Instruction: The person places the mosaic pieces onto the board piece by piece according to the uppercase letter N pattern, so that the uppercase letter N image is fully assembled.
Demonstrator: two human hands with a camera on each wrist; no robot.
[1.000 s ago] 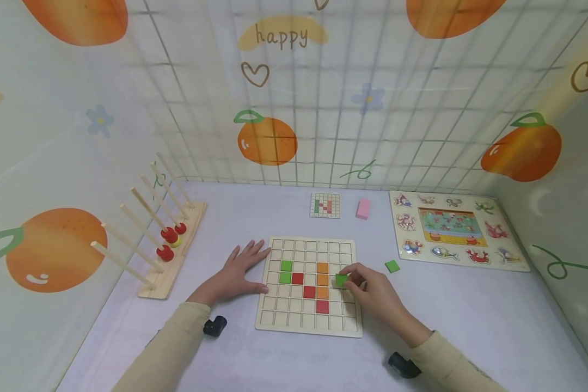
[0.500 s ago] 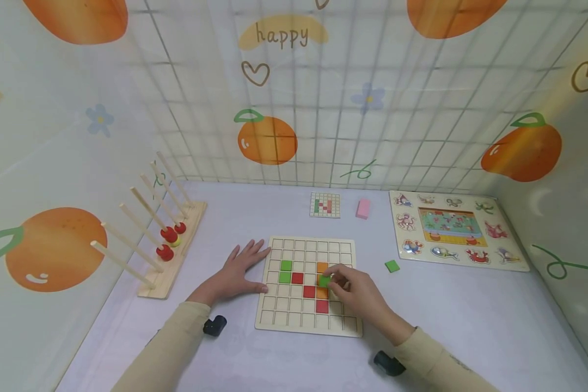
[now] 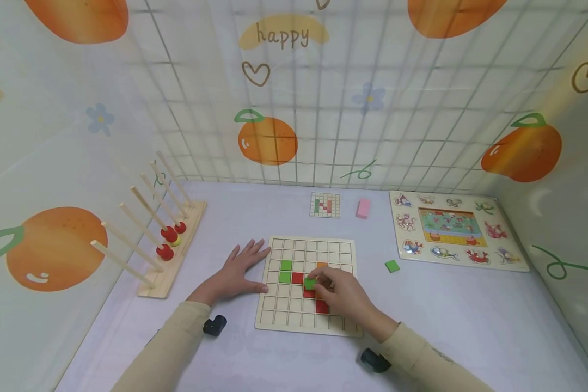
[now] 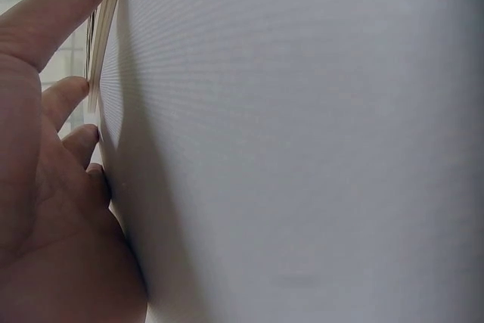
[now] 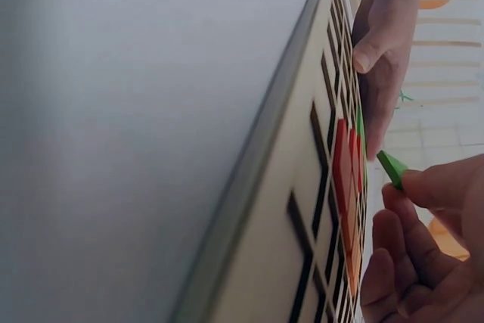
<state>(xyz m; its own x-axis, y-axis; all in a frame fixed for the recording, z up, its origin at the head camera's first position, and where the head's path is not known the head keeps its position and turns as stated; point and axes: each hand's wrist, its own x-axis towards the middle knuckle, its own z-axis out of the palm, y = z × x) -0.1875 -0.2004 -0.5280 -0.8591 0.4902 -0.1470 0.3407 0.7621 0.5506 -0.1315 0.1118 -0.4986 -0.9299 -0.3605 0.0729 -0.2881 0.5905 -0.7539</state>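
Observation:
My right hand [image 3: 343, 294] pinches a green square tile [image 3: 309, 283] between thumb and fingertips. The right wrist view shows that tile [image 5: 392, 169] tilted and lifted off the wooden grid board [image 3: 279, 319]. Spread out flat, my left hand [image 3: 236, 276] rests on the table with thumb and fingertips at the board's left edge. Two green tiles [image 3: 285, 277] lie in the grid, with a red tile [image 3: 297, 278] beside the lower one. More red tiles [image 3: 322, 307] step down to the right. An orange tile [image 3: 322, 265] shows partly; my right hand hides those below it.
A loose green tile [image 3: 392, 266] lies right of the board. Behind are a small pattern card [image 3: 325, 204] and a pink block [image 3: 363, 208]. A sea-animal puzzle [image 3: 500, 258] lies at back right. A wooden peg rack [image 3: 164, 286] with red and yellow beads stands left.
My right hand has carried the green tile leftward across the board, past the orange column, to beside the upper red tile. The left hand has stayed in place.

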